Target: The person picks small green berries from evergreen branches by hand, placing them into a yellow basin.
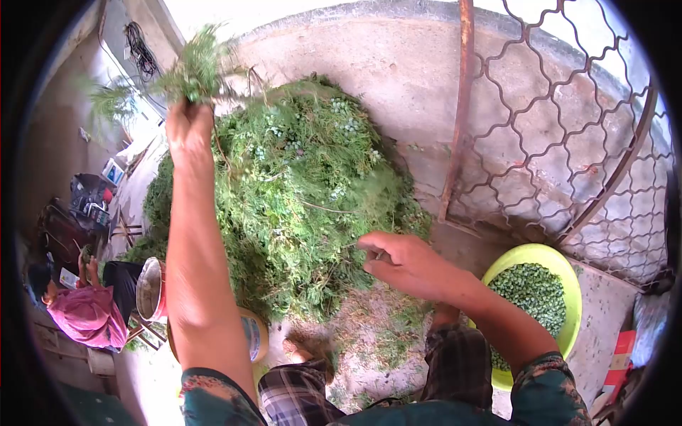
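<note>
My left hand [190, 131] is raised at the upper left, its fingers closed around a leafy evergreen branch [193, 71], which is partly blurred. A large heap of cut evergreen branches [298, 184] with pale bluish-green seed cones fills the middle. Over the heap's lower right edge is my right hand [405, 261], fingers curled together; whatever they pinch is too small to make out. Right of that arm stands a yellow-green basin [574, 284] holding many small green cones [529, 295], partly hidden by my forearm.
Behind the heap runs a low plastered wall [398, 71], with a rusty wire-mesh gate [540, 128] at right. A bucket [252, 334] is partly behind my left arm. At far left another person [85, 312] in a pink top sits near a reddish pail [150, 290]. Leaf scraps litter the floor.
</note>
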Demonstrator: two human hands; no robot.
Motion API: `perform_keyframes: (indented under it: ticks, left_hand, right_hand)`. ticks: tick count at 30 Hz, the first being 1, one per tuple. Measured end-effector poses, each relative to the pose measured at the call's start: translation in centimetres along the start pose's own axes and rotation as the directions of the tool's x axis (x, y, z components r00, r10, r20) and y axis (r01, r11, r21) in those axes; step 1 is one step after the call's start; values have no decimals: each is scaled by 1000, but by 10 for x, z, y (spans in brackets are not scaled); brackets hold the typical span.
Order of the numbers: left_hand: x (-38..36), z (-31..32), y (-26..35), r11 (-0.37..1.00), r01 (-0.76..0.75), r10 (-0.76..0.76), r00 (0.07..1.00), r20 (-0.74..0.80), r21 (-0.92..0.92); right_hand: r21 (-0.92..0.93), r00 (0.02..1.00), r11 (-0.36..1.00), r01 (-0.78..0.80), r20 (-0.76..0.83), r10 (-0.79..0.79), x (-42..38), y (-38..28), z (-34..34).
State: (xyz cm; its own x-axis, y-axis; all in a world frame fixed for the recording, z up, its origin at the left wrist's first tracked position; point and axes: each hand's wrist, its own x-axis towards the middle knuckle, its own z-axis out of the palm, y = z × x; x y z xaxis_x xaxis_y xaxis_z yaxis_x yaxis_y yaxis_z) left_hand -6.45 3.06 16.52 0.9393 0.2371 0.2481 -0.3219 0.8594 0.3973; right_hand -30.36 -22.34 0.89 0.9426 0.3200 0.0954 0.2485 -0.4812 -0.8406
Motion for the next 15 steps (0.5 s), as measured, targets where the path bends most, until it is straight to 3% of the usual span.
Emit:
perform_keyframes:
  ticks: [1, 3, 4, 6, 8, 9, 11, 12, 13, 14, 15]
  left_hand:
    - [-6, 20, 0, 1000, -11, 11, 1000, 18, -3]
    - [58, 0, 22, 990, -25, 1, 985, 171, 139]
    - [57, 3, 29, 997, 40, -55, 968, 244, 65]
    - [32, 20, 34, 999, 50, -51, 987, 155, 9]
    - [9, 30, 42, 996, 41, -47, 996, 75, 74]
    - [69, -32, 76, 853, 520, -380, 674, 633, -42]
    - [19, -12, 81, 908, 383, -306, 882, 359, -168]
    - [-12, -11, 82, 852, 515, -420, 780, 464, -94]
    - [-24, -15, 82, 730, 678, -557, 522, 646, 82]
    - [-58, -5, 73, 924, 377, -381, 898, 220, 63]
    - [-86, -18, 66, 843, 529, -452, 795, 404, -99]
  right_hand:
    - [-10, 999, 999, 30, -43, -31, 4, 4, 3]
    - [-4, 997, 1000, 30, -75, -30, 7, 12, 9]
    - [-26, 991, 1000, 7, -135, -11, 9, 16, 9]
    - [-44, 980, 999, -22, -199, 13, 14, 21, 8]
    - [223, 912, 960, 170, -406, -67, 16, 23, 10]
    - [221, 911, 960, 171, -408, -68, 14, 18, 8]
    - [409, 873, 901, 144, -481, 79, 10, -4, -4]
    - [465, 869, 858, 217, -493, 48, 5, -19, -8]
    - [465, 869, 857, 221, -493, 43, -1, -35, -11]
    - [487, 852, 814, 317, -523, -19, -5, -52, -12]
    - [505, 828, 759, 411, -555, -79, -7, -63, -10]
